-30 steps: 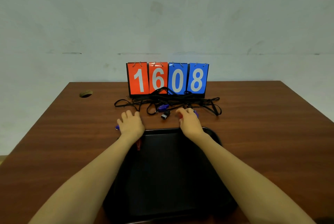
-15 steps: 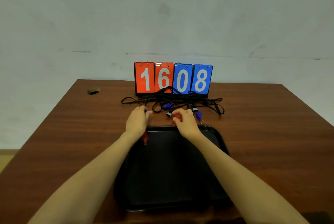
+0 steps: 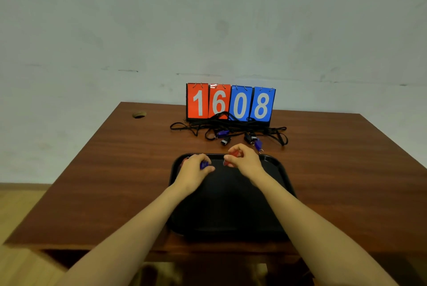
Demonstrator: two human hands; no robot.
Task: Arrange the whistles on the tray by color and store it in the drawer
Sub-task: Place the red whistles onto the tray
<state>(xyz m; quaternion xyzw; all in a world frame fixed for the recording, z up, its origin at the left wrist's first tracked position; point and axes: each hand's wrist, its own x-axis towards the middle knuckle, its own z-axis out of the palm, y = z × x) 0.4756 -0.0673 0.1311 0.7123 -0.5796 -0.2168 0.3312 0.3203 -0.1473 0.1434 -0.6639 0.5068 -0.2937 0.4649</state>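
A black tray [image 3: 231,214] lies on the wooden table in front of me. My left hand [image 3: 193,173] hovers over the tray's far left part and holds a blue whistle [image 3: 204,164] in its curled fingers. My right hand [image 3: 243,158] is over the tray's far edge and pinches a red whistle [image 3: 233,155]. Beyond the tray lie more whistles among tangled black lanyards [image 3: 228,129]: a blue whistle [image 3: 222,133], a black whistle [image 3: 225,140], another black whistle [image 3: 249,138] and a second blue whistle [image 3: 258,145]. A bit of red shows under my left hand at the tray's corner.
A flip scoreboard [image 3: 230,103] reading 16 08 stands at the table's back, against the wall. A round cable hole [image 3: 139,114] sits at the far left of the table [image 3: 115,170]. The near table edge runs below the tray.
Both hands drew back from the lanyard pile to above the tray's far end, the left with a blue whistle, the right with a red one. The camera tilted and the tray looks farther off.
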